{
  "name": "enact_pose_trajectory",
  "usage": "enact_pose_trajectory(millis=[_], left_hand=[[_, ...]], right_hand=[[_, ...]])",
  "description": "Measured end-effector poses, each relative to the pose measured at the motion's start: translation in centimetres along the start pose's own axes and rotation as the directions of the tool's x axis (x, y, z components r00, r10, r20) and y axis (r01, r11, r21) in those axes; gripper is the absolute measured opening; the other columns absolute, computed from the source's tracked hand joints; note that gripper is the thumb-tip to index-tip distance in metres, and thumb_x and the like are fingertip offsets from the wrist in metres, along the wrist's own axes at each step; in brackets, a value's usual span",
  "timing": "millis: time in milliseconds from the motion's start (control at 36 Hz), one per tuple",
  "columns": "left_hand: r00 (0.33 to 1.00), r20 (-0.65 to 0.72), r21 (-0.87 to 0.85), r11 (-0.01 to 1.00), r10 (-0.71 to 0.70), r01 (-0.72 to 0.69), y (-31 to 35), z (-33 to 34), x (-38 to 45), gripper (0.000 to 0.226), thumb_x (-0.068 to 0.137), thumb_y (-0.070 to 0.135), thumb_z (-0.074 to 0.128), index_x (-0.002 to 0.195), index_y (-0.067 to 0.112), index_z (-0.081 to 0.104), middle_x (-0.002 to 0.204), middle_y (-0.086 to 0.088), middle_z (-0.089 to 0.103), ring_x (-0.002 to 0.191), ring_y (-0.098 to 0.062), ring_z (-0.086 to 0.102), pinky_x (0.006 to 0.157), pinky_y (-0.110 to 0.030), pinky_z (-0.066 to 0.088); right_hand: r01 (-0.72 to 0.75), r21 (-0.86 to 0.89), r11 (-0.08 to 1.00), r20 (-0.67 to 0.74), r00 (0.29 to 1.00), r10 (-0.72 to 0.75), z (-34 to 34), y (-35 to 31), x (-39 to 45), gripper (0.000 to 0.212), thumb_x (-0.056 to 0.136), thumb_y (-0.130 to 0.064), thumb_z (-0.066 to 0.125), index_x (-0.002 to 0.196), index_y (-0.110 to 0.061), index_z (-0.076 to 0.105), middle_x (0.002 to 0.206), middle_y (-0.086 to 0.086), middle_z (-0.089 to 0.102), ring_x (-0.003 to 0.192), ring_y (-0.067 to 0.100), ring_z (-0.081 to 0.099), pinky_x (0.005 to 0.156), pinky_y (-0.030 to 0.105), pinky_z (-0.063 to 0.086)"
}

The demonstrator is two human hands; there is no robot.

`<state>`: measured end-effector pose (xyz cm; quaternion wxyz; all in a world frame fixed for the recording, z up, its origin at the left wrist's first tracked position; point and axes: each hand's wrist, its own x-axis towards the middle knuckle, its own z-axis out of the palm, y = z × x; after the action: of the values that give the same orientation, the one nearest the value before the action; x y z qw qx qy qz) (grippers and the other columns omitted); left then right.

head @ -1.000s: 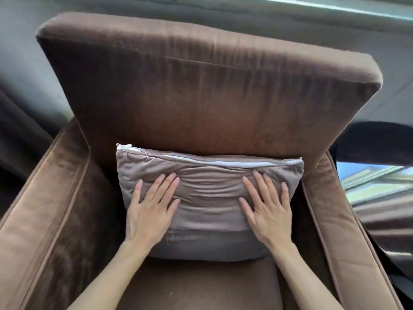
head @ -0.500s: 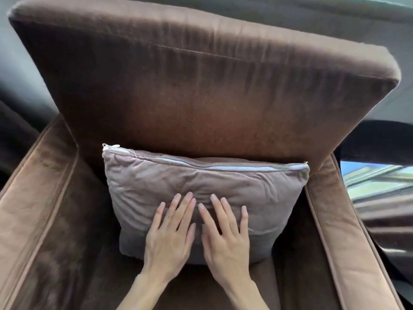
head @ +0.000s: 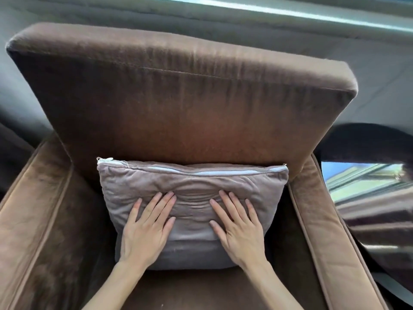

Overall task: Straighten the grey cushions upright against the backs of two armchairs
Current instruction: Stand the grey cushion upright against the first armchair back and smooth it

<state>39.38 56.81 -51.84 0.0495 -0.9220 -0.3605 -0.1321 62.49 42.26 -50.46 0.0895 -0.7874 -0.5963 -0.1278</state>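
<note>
A grey cushion (head: 192, 182) with a white zip along its top edge stands upright on the seat of a brown armchair (head: 178, 104), leaning against the chair's back. My left hand (head: 146, 229) lies flat on the cushion's front, left of centre, fingers spread. My right hand (head: 239, 227) presses flat on the right of centre, fingers apart. The fabric between the two hands is wrinkled. Neither hand grips the cushion. Only this one armchair and one cushion are in view.
Padded brown armrests (head: 29, 209) flank the seat on both sides. A dark glossy surface (head: 371, 198) with window reflections lies to the right of the chair. A grey wall and a bright window strip (head: 268, 12) are behind the chair's back.
Half a second ago both hands lay side by side at the cushion's lower middle; they have moved apart and up. The cushion's middle is wrinkled again.
</note>
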Motion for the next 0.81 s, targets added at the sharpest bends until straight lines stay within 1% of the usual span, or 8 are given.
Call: enact_pose_trajectory(millis=[111,278,389,472,528,583,639,806], left_hand=[[1.000,0.027,0.005,1.000,0.016,-0.016,-0.3,-0.3,-0.3,0.059,0.107,0.045,0.025,0.162,0.024,0.019,0.170,0.010,0.014,0.155,-0.009,0.017,0.127,-0.048,0.012],[0.999,0.037,0.058,0.998,-0.006,0.004,-1.7,-1.1,-1.3,0.061,0.106,0.046,0.022,0.162,0.020,0.020,0.169,0.005,0.021,0.153,-0.016,0.029,0.126,-0.054,0.012],[1.000,0.001,0.076,0.997,-0.016,0.015,-0.9,-2.4,-1.7,0.063,0.106,0.044,0.024,0.162,0.016,0.020,0.169,0.000,0.022,0.154,-0.024,0.026,0.123,-0.061,0.015],[0.999,-0.045,0.054,0.998,-0.015,0.018,1.5,-2.8,-1.7,0.066,0.104,0.045,0.029,0.162,0.014,0.019,0.170,-0.005,0.018,0.156,-0.030,0.018,0.124,-0.060,0.014],[0.995,-0.067,0.016,0.997,0.078,-0.077,3.4,-2.4,-1.7,0.063,0.106,0.044,0.028,0.161,0.015,0.019,0.170,-0.001,0.017,0.157,-0.027,0.019,0.125,-0.057,0.015],[0.987,-0.053,-0.009,0.989,0.149,-0.150,4.7,-1.4,-1.8,0.061,0.108,0.044,0.025,0.161,0.016,0.019,0.171,0.003,0.014,0.157,-0.023,0.016,0.126,-0.055,0.016],[0.992,-0.014,0.006,0.992,0.129,-0.129,4.6,-0.3,-1.6,0.061,0.108,0.045,0.025,0.162,0.018,0.016,0.171,0.004,0.012,0.158,-0.019,0.012,0.126,-0.054,0.015],[0.995,0.087,0.075,0.995,0.059,-0.065,-1.1,1.2,-1.1,0.062,0.107,0.049,0.025,0.163,0.023,0.014,0.171,0.010,0.007,0.158,-0.010,0.006,0.127,-0.050,0.009]], right_hand=[[-0.035,-0.006,0.999,0.001,0.999,0.035,-0.5,0.6,-0.8,0.059,0.103,-0.058,0.036,0.158,-0.042,0.020,0.169,-0.010,0.017,0.154,0.011,0.023,0.126,0.046,0.014],[-0.111,-0.050,0.993,0.007,0.994,0.112,-1.8,2.8,-2.5,0.058,0.103,-0.058,0.035,0.157,-0.041,0.024,0.167,-0.011,0.021,0.152,0.013,0.030,0.121,0.059,0.022],[-0.176,-0.041,0.984,-0.035,0.984,0.175,-2.9,1.1,-2.9,0.056,0.103,-0.053,0.040,0.156,-0.036,0.032,0.168,-0.003,0.023,0.155,0.020,0.021,0.120,0.064,0.020],[-0.092,0.027,0.995,-0.112,0.989,0.094,-3.0,-2.0,-2.9,0.056,0.105,-0.047,0.038,0.158,-0.031,0.029,0.169,0.000,0.018,0.156,0.022,0.017,0.122,0.063,0.017],[0.028,0.077,0.997,-0.120,0.993,-0.018,-2.5,-4.3,-2.6,0.055,0.106,-0.042,0.038,0.159,-0.033,0.024,0.170,-0.002,0.016,0.157,0.021,0.016,0.122,0.061,0.016],[0.076,0.096,0.992,-0.085,0.994,-0.068,-1.4,-5.7,-2.2,0.056,0.106,-0.040,0.036,0.160,-0.034,0.019,0.170,-0.004,0.013,0.157,0.019,0.013,0.123,0.059,0.015],[0.052,0.077,0.996,-0.045,0.998,-0.048,-0.3,-5.5,-1.7,0.056,0.107,-0.041,0.034,0.160,-0.031,0.019,0.170,-0.005,0.013,0.157,0.017,0.013,0.124,0.054,0.017],[-0.004,0.014,1.000,0.024,1.000,0.004,1.0,0.4,-1.2,0.059,0.104,-0.053,0.037,0.158,-0.031,0.028,0.166,-0.011,0.025,0.150,0.013,0.033,0.125,0.043,0.022]])
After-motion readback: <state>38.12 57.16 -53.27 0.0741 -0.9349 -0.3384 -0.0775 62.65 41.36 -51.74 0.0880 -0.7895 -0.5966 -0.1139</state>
